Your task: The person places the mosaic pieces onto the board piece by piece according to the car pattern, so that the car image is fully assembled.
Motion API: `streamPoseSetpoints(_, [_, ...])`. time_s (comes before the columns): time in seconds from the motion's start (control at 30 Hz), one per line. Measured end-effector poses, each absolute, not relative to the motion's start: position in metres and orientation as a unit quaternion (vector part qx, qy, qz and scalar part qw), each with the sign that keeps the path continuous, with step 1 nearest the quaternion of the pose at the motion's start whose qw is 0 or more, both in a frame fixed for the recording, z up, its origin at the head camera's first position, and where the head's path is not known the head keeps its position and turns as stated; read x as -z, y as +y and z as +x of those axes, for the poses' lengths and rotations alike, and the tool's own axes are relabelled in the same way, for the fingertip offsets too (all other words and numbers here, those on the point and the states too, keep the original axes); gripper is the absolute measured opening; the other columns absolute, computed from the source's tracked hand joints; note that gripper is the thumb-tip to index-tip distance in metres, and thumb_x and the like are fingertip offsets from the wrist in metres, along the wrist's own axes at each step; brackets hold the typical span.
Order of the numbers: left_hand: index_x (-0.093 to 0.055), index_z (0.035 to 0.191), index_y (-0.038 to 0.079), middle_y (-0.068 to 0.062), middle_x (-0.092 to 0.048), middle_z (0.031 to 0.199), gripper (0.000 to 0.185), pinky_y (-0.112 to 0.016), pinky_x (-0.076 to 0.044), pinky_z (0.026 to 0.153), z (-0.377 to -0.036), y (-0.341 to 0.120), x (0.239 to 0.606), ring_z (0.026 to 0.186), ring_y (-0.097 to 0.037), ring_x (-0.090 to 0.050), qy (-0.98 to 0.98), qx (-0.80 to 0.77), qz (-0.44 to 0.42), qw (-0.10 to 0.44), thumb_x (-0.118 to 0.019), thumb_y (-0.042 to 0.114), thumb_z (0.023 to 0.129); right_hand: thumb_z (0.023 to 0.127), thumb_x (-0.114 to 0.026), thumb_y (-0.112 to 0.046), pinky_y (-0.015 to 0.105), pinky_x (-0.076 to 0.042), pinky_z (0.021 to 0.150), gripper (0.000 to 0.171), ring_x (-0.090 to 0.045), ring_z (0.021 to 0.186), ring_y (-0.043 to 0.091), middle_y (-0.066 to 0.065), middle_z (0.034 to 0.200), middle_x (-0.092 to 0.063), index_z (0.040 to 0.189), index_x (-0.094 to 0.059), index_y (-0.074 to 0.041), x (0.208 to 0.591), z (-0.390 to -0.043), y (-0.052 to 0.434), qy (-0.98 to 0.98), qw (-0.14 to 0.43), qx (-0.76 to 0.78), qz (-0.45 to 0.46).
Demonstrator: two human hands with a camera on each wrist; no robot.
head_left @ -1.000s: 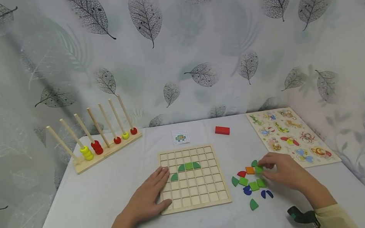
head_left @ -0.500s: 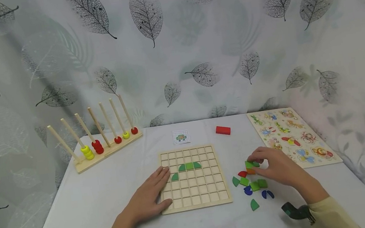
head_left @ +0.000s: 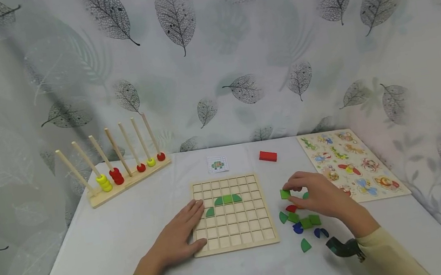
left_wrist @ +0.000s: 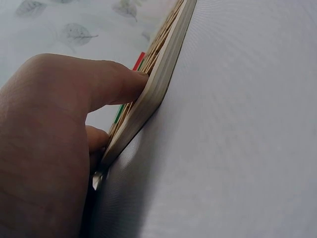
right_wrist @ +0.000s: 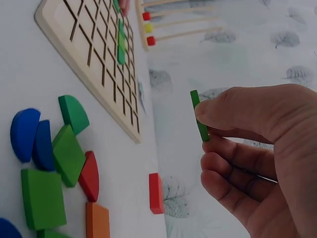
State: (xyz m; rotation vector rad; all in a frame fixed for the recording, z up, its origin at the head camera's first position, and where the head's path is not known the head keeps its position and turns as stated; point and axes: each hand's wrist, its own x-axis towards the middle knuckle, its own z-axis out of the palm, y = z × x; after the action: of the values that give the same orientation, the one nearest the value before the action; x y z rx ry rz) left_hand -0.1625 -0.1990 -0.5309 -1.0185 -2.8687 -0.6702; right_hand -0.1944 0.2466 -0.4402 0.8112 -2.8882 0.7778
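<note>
Spreading across the scene is your white table (head_left: 105, 247), and on it the wooden grid board (head_left: 233, 214) sits square in front of you, with four green pieces (head_left: 225, 201) already seated in its upper rows: three in a line and one a row lower to the left. Your left hand (head_left: 180, 239) lies flat on the board's left edge, fingers straight, pinning it; the left wrist view shows those fingers (left_wrist: 106, 89) pressing on the rim. Keep that pressure, since the board will slide if you push a tile in from the side.

Your right hand (head_left: 317, 196) is raised just off the board's right edge and pinches a green square tile (head_left: 285, 193) between thumb and fingertips; the right wrist view shows the tile (right_wrist: 199, 115) held on edge, clear of the table. Level it before you lower it, so a corner does not catch on the dividers, and line it up with one cell rather than dragging it across.

Below your right hand lies the loose pile of pieces (head_left: 302, 222), green, blue, red and orange, touching one another; lift clear of them as you carry. The small pattern card (head_left: 218, 164) lies just beyond the board, so glance at it to pick the right cell.
</note>
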Motion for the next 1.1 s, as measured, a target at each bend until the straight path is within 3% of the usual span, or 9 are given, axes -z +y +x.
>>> streamPoseSetpoints(0.43, [-0.036,0.169,0.003,-0.006,-0.028,0.178,0.088,-0.052,-0.029,0.128,-0.162,-0.199,0.529,0.165,-0.029,-0.02,-0.917,0.226,-0.328,0.012,-0.064,0.052,0.101,0.091,-0.088,-0.012,0.036,-0.063,0.085,0.022,-0.07,0.097,0.019,-0.011,0.106,-0.07,0.112,-0.082,-0.017,0.435,-0.203,0.214,-0.913,0.022,-0.264,0.311])
streamPoseSetpoints(0.6, [-0.036,0.168,0.002,-0.007,-0.029,0.177,0.088,-0.052,-0.029,0.128,-0.162,-0.199,0.528,0.165,-0.029,-0.02,-0.916,0.23,-0.329,0.012,-0.065,0.051,0.101,0.093,-0.087,-0.01,0.042,-0.064,0.085,0.022,-0.071,0.097,0.022,-0.008,0.108,-0.071,0.114,-0.082,-0.014,0.434,-0.207,0.201,-0.902,0.016,-0.28,0.33])
streamPoseSetpoints(0.8, [-0.036,0.168,0.001,-0.008,-0.029,0.177,0.088,-0.052,-0.028,0.128,-0.162,-0.198,0.528,0.164,-0.029,-0.02,-0.914,0.233,-0.332,0.013,-0.066,0.05,0.1,0.093,-0.087,-0.011,0.038,-0.063,0.087,0.023,-0.072,0.099,0.019,-0.008,0.109,-0.071,0.115,-0.082,-0.015,0.438,-0.21,0.19,-0.901,0.01,-0.28,0.331])
streamPoseSetpoints(1.1, [-0.037,0.168,0.001,-0.009,-0.03,0.177,0.088,-0.053,-0.029,0.128,-0.162,-0.198,0.529,0.164,-0.031,-0.022,-0.912,0.235,-0.336,0.021,-0.066,0.049,0.1,0.093,-0.086,-0.011,0.043,-0.064,0.086,0.024,-0.07,0.099,0.024,-0.005,0.11,-0.072,0.116,-0.082,-0.013,0.438,-0.213,0.171,-0.893,0.006,-0.285,0.349])
